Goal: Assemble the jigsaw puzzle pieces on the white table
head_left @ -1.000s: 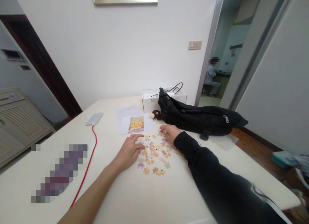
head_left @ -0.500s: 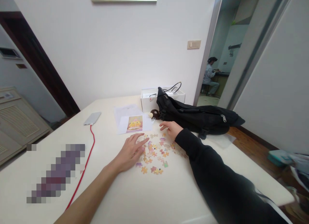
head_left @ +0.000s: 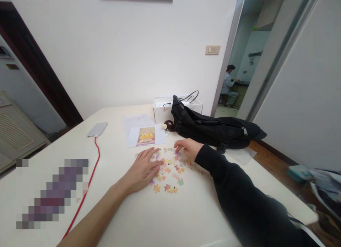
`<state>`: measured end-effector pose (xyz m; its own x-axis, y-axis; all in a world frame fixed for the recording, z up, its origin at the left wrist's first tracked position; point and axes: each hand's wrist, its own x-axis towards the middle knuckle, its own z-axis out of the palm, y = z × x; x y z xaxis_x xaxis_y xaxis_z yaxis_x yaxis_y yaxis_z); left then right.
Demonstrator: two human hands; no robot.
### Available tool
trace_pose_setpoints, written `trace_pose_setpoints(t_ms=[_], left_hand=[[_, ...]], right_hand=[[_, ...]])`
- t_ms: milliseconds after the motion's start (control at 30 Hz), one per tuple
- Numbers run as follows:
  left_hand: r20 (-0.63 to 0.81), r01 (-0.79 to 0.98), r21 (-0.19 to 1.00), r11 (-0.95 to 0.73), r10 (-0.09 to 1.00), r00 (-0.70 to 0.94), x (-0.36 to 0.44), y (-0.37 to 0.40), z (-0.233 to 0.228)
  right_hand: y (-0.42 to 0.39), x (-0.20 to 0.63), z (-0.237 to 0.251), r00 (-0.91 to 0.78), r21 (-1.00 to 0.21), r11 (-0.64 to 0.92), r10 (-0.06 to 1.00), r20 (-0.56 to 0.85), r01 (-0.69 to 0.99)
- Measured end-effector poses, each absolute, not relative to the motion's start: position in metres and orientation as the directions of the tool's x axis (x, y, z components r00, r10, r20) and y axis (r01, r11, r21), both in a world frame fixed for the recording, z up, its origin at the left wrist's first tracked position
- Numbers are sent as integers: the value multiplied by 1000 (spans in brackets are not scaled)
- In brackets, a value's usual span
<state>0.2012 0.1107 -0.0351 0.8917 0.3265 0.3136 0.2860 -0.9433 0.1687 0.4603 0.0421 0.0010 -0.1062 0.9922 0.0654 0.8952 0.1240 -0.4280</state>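
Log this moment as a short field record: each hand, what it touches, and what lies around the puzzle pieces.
left hand: flat, fingers spread on the loose puzzle pieces
right hand: palm down at the far edge of the pieces, black sleeve
surface: white table
beyond the pieces: reference picture on paper, white box, black bag
left side: phone with red cable
background: a person seated past the doorway

Black bag (head_left: 215,128) slumped across the table (head_left: 165,218), white box (head_left: 160,112) behind it, phone (head_left: 97,129) on red cable (head_left: 90,176), printed sheet (head_left: 145,136).
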Motion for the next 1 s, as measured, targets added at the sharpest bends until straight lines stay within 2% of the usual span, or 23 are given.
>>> trace_pose_setpoints(t_ms=[200, 467, 600, 700, 800, 900, 1000], left_hand=[[363, 337, 153, -929, 370, 855, 201, 115, -40], [291, 225, 232, -946, 288, 912, 201, 108, -33], [323, 217, 285, -934, 306, 895, 203, 106, -30], [336, 239, 271, -932, 324, 884, 204, 105, -29], [285, 240, 240, -941, 304, 909, 205, 102, -28], [242, 260, 213, -942, 309, 920, 205, 100, -27], [276, 284, 205, -937, 334, 901, 205, 100, -27]], right_hand=[[39, 454, -1, -50, -329, 81, 994, 102, 941], [30, 449, 12, -71, -359, 66, 997, -2, 931], [27, 442, 14, -145, -412, 152, 988, 50, 899], [29, 433, 9, -210, -447, 212, 976, 54, 869], [30, 426, 3, -267, -397, 247, 964, 5, 884], [30, 425, 3, -245, -325, 246, 969, 45, 913], [29, 431, 9, -195, -343, 199, 980, 48, 918]])
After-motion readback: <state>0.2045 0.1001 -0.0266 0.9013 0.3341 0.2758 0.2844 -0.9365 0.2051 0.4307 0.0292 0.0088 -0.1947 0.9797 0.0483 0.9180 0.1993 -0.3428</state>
